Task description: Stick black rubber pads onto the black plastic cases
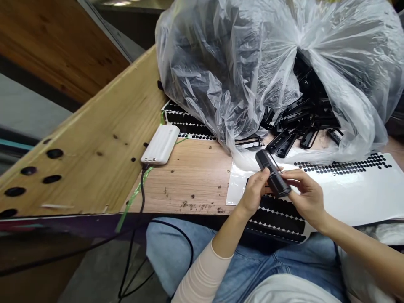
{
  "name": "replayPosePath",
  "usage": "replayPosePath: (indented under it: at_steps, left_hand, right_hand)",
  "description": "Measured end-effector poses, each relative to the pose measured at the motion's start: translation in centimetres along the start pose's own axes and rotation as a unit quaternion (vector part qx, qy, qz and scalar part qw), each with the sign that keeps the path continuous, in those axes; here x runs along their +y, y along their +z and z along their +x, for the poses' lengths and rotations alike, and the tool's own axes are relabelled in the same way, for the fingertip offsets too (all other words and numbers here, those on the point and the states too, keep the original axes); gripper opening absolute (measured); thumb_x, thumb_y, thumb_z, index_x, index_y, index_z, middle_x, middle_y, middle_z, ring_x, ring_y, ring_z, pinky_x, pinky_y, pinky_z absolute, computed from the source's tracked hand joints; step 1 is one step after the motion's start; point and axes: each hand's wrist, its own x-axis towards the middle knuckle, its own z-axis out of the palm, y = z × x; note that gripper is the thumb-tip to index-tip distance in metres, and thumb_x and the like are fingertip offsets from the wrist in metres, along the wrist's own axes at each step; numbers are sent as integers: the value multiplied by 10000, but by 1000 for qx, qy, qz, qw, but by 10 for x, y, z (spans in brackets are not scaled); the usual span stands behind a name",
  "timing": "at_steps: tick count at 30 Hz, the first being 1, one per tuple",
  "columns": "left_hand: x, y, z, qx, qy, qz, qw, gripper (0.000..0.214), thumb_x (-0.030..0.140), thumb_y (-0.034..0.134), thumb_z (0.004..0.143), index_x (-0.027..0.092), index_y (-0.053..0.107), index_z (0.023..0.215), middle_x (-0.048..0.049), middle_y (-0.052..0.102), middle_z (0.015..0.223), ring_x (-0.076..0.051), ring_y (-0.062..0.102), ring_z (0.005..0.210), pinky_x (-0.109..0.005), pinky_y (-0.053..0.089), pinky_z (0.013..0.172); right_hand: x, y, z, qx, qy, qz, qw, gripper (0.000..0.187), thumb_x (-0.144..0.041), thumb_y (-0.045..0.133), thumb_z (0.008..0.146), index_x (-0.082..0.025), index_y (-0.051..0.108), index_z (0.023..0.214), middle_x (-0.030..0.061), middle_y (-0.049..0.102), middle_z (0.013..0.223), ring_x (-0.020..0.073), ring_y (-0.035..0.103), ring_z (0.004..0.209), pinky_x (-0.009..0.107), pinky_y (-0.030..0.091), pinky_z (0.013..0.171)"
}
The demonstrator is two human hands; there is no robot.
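My left hand (252, 192) and my right hand (306, 195) both grip a black ribbed plastic part (273, 173) above the table. Its near end rests in the fingers of my right hand, and my left fingers hold its side. Beneath the hands lies a white backing sheet of small black round stickers (344, 189), partly hidden by my hands and wrists. A heap of similar black plastic parts (299, 115) spills from a clear plastic bag (227, 63), just beyond my hands.
A white power bank (160, 145) lies on the wooden table (192, 176), with a black cable running off the front edge. A second sticker sheet (186, 122) lies partly under the bag. A wooden board with round holes (78, 164) rises at the left. My jeans lie below the table edge.
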Motion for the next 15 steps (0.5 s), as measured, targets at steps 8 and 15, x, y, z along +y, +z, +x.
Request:
replayPosePath:
  at_steps: [8,15]
  left_hand:
    - [5,3,2,50,4,-53,997,717,667,793,909,96,712,1336,-156,836,1062,-292,824,948,-395,648,877]
    - [0,2,2,36,20,2,999,738,762,745,913,128,688,1286,-40,747,823,-168,706,609,-275,565,555]
  right_hand:
    - [33,-60,21,-92,61,-352,929,126,-269,638,1036,-226,753,1064,89,814,1022,280,758,905,436,607,800]
    - [53,-63,42,-149,166,-438,871,187,-287,636,1014,-198,795,974,120,807,1039,336,743,920,431,496,746]
